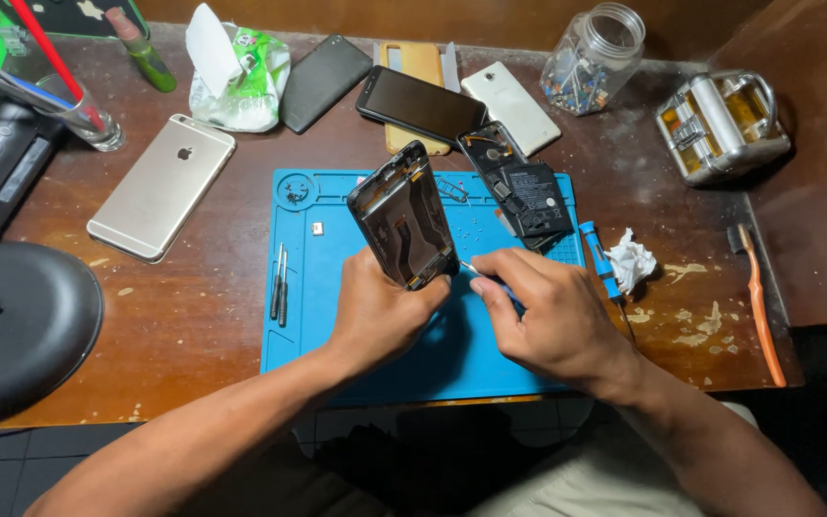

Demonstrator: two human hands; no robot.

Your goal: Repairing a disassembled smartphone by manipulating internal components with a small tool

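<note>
Wooden desk (212, 316), worn and paint-flecked. Blue mat (337, 316) at centre. Left hand (380, 311) holds an opened phone frame (402, 215) tilted up above the mat, fingers wrapped round its lower end. Right hand (547, 321) just beside it, fingers pinched on a thin tool (476, 271) whose tip touches the frame's bottom edge. Gold phone (162, 185) lies left of the mat; black phone (420, 103) behind it. Stripped phone back (519, 187) on the mat's far right corner. Jar (593, 59) of small parts behind. Orange toothbrush (761, 306) far right. Two drivers (280, 282) on mat's left side.
</note>
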